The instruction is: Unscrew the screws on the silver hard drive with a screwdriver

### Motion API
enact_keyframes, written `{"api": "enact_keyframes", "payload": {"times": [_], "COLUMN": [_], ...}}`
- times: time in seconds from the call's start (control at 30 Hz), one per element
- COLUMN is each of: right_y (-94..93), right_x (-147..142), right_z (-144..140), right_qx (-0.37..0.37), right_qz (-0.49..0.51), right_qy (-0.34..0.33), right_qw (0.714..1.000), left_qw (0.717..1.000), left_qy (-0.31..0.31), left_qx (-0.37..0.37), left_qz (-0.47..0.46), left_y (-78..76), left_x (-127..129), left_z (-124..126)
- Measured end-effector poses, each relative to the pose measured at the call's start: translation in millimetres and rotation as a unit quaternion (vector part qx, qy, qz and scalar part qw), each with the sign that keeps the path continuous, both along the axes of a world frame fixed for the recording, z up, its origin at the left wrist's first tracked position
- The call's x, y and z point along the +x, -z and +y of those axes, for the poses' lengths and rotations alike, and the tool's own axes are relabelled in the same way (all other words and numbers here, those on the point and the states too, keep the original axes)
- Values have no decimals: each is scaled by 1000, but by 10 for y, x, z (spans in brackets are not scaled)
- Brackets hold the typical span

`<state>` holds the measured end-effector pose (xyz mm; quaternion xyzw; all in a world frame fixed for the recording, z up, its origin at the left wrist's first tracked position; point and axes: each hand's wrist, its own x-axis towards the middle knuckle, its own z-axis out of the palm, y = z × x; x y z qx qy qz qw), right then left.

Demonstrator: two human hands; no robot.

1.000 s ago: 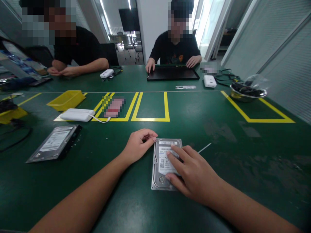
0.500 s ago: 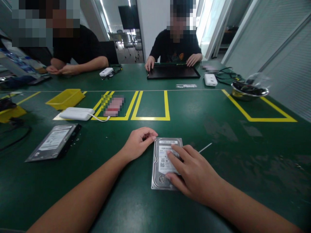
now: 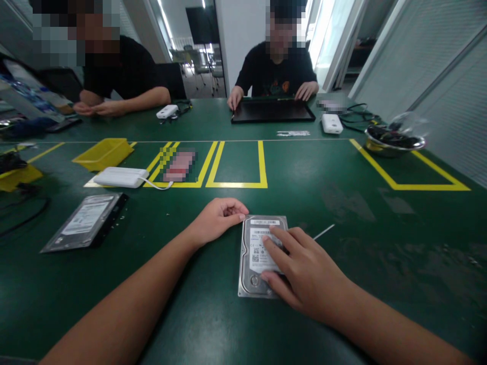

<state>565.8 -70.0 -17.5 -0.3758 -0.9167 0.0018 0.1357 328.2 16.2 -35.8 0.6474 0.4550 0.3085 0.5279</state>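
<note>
Two hands of mine frame one hard drive lying flat, label up, on the green surface right in front of me. My right hand rests spread on top of it, fingers open and pressing the label, gripping nothing. My left hand sits curled at the drive's upper left corner, fingertips drawn together; I cannot tell whether it pinches anything. A second drive lies well apart to the left, near a white box and a yellow tray.
</note>
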Motion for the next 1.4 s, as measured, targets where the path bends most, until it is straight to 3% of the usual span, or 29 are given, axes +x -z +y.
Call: {"api": "enact_keyframes", "payload": {"times": [0.87,1.4], "right_y": [19,15], "right_x": [-2,1], "right_z": [4,5], "right_qx": [1,0], "right_qz": [-5,-7], "right_qy": [1,2], "right_qw": [1000,1000], "left_qw": [996,998], "left_qy": [7,9], "left_qx": [-82,-52], "left_qz": [-17,34], "left_y": [-59,-92], "left_x": [-2,-2], "left_z": [103,111]}}
